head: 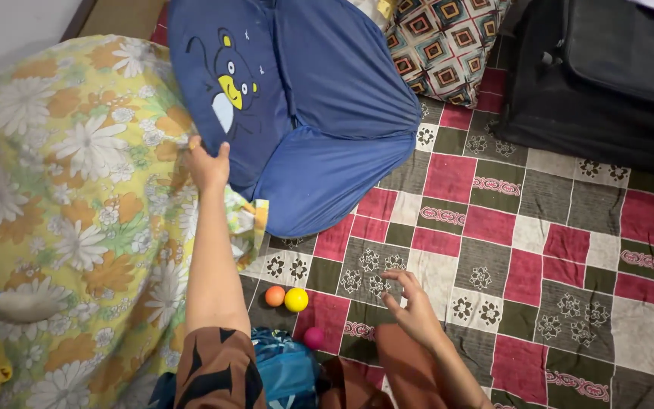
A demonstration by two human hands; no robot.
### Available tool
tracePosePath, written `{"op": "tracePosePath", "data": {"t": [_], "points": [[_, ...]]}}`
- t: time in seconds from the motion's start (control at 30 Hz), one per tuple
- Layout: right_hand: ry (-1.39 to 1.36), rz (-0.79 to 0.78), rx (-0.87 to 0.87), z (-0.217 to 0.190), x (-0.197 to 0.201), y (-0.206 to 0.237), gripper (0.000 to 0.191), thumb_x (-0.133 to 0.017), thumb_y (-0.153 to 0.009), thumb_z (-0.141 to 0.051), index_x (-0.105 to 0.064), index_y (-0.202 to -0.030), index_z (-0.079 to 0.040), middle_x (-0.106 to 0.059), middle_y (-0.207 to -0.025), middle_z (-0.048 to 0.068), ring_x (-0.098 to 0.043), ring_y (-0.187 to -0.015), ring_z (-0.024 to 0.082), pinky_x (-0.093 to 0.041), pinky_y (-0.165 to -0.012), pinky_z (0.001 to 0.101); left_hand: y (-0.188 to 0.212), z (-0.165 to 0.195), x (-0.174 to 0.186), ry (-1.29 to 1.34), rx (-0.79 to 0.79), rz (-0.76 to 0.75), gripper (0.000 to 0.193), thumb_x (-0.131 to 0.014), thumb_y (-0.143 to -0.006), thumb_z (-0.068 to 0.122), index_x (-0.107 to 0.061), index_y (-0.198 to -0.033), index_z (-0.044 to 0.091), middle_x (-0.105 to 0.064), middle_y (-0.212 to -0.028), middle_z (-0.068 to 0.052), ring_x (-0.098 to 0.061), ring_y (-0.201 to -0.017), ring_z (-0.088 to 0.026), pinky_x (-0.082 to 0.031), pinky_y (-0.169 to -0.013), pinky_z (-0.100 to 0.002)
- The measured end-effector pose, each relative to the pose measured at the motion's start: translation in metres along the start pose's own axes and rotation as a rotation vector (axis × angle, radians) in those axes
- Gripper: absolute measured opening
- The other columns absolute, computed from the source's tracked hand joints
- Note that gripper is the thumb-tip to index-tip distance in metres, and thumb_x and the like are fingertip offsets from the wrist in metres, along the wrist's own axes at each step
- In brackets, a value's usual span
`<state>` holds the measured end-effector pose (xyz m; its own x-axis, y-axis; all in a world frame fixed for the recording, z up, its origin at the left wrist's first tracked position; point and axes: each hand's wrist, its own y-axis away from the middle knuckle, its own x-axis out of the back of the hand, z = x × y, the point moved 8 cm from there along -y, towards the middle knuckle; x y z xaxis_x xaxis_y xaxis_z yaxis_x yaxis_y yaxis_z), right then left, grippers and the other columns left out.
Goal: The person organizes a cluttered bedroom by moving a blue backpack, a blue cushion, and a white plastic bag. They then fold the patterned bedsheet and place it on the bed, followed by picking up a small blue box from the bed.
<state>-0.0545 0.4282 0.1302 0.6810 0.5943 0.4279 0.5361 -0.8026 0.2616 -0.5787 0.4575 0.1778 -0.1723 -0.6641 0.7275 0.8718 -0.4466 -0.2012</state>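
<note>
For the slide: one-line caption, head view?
Left hand grips blue pillow beside floral quilt; right hand hovers over checkered bedspread.

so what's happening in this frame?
A person sits on a checked bedspread. Their left hand grips the edge of a blue pillow beside a floral blanket. The right hand hovers open over the bedspread, holding nothing. Orange, yellow and pink balls lie near their lap.

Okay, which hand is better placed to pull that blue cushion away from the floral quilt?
Left, probably. The left hand is already at the blue cushion, fingers on its edge beside the floral quilt. The right hand hovers open over the checked mat, well away.
</note>
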Motion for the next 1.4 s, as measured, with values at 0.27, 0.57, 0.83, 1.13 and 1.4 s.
{"op": "tracePosePath", "data": {"t": [0.27,0.57,0.83,1.13,1.4], "points": [[-0.023,-0.015,-0.004,-0.008,0.004,0.017,0.039,-0.067,-0.088,-0.018,-0.062,-0.127,-0.016,-0.059,-0.138,0.007,-0.058,-0.130,0.026,-0.052,-0.102,0.0448,0.072,0.141,0.007,0.255,-0.488,-0.132,0.018,-0.055,-0.110,0.020,-0.056,-0.113,0.002,-0.066,-0.088,-0.026,-0.065,-0.087,-0.048,-0.045,-0.070,-0.057],[-0.276,0.260,0.194,-0.079,0.085,0.075,0.053,-0.062,-0.096,-0.023,-0.046,-0.143,-0.006,-0.049,-0.149,0.014,-0.047,-0.141,0.028,-0.046,-0.110,0.0482,0.290,0.240,0.057,0.602,-0.758,-0.317,0.021,-0.058,-0.109,0.017,-0.049,-0.093,0.006,-0.056,-0.072,-0.020,-0.062,-0.067,-0.042,-0.043,-0.055,-0.050],[-0.219,0.556,0.606,-0.189,0.185,0.203,0.062,-0.069,-0.096,-0.023,-0.043,-0.147,0.002,-0.051,-0.143,0.016,-0.054,-0.132,0.024,-0.051,-0.102,0.0370,0.484,0.307,0.138,0.604,-0.867,-0.579,0.014,-0.061,-0.104,0.015,-0.063,-0.116,0.009,-0.067,-0.086,-0.014,-0.069,-0.079,-0.036,-0.055,-0.066,-0.047],[0.137,1.050,0.371,-0.159,0.253,0.352,0.025,-0.061,-0.114,-0.020,-0.068,-0.104,0.002,-0.064,-0.082,0.006,-0.058,-0.070,0.013,-0.044,-0.065,0.0311,0.630,0.308,0.197,0.752,-1.082,-0.747,0.038,-0.070,-0.095,0.034,-0.062,-0.120,0.008,-0.058,-0.149,-0.016,-0.068,-0.115,-0.037,-0.058,-0.094,-0.044],[-0.112,1.311,0.387,-0.091,0.393,0.490,0.050,-0.072,-0.113,-0.020,-0.045,-0.075,-0.003,-0.043,-0.074,-0.005,-0.038,-0.072,0.009,-0.030,-0.066,0.0293,0.599,0.180,0.071,-0.151,-0.826,-0.686,0.102,-0.081,-0.079,0.047,-0.031,-0.154,-0.001,-0.011,-0.167,-0.020,-0.007,-0.154,-0.042,-0.016,-0.117,-0.067]]}}
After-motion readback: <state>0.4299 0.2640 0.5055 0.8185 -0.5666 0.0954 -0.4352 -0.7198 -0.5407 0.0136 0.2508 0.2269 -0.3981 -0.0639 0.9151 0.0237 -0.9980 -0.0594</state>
